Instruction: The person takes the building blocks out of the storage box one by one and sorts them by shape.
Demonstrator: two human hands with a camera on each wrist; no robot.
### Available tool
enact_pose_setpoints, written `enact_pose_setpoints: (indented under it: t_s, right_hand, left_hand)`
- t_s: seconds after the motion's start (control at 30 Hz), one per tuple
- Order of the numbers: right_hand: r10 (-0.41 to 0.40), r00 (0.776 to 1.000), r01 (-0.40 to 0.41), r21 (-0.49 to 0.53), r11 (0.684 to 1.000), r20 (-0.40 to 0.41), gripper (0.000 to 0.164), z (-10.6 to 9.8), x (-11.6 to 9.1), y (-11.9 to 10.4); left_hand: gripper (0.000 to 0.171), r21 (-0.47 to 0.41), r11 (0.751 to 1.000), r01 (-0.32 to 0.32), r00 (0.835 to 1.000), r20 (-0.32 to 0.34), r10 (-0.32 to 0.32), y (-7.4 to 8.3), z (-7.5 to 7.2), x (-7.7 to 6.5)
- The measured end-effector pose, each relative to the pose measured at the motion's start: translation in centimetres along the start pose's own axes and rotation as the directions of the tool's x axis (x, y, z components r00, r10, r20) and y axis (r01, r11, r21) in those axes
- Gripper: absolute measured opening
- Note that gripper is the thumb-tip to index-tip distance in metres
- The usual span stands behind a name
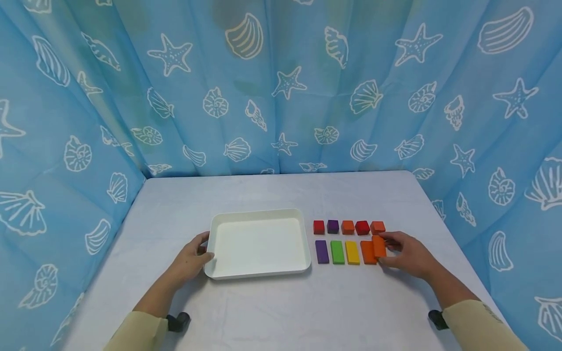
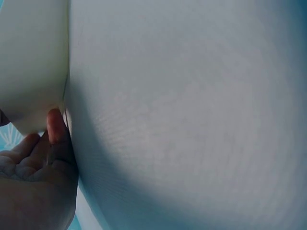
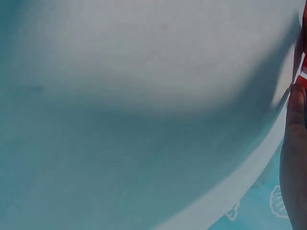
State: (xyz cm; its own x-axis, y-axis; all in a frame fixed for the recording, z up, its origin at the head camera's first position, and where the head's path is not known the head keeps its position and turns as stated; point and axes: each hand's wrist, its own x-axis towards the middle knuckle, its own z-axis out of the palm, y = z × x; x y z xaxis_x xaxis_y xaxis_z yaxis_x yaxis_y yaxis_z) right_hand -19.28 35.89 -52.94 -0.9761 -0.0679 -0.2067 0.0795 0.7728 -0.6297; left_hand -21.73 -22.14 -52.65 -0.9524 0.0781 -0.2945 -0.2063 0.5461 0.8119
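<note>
A shallow white rectangular tray (image 1: 259,243) rests on the table. My left hand (image 1: 190,259) holds its left edge, thumb at the near side and fingers further back; in the left wrist view the thumb (image 2: 55,125) presses against the tray's outer wall. At the right end of the front row of blocks, my right hand (image 1: 408,256) pinches an orange rectangular block (image 1: 379,246) between thumb and fingers. That block partly overlaps another orange block (image 1: 367,253). The right wrist view catches only part of the hand (image 3: 295,148) and red-orange slivers at its edge.
Right of the tray, a back row has red (image 1: 318,227), purple (image 1: 332,226), and orange (image 1: 348,227) cubes, among others. Purple (image 1: 322,252), green (image 1: 337,252) and yellow (image 1: 352,252) flat blocks stand in front. A blue shell-patterned curtain (image 1: 272,107) borders the white table (image 1: 263,317).
</note>
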Motion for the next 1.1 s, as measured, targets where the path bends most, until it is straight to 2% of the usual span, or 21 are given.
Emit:
enact_pose_setpoints:
  t_s: [0.43, 0.7, 1.1]
  right_hand:
    - [0.014, 1.0, -0.013, -0.012, 1.0, 0.012, 0.085, -0.4, -0.6, 1.2]
    - [-0.03, 0.999, 0.03, -0.032, 0.999, 0.017, 0.081, 0.0, 0.1, 1.0]
    - [-0.019, 0.999, 0.021, -0.045, 0.999, 0.028, 0.081, 0.5, 0.6, 0.5]
  left_hand:
    - [0.072, 0.008, 1.0, 0.014, 1.0, 0.002, -0.014, 0.0, -0.5, -0.1]
    - [0.072, 0.011, 1.0, 0.03, 1.0, -0.003, -0.03, -0.3, -0.7, 0.1]
    - [0.071, 0.001, 1.0, 0.026, 1.0, -0.017, -0.025, -0.7, -0.8, -0.1]
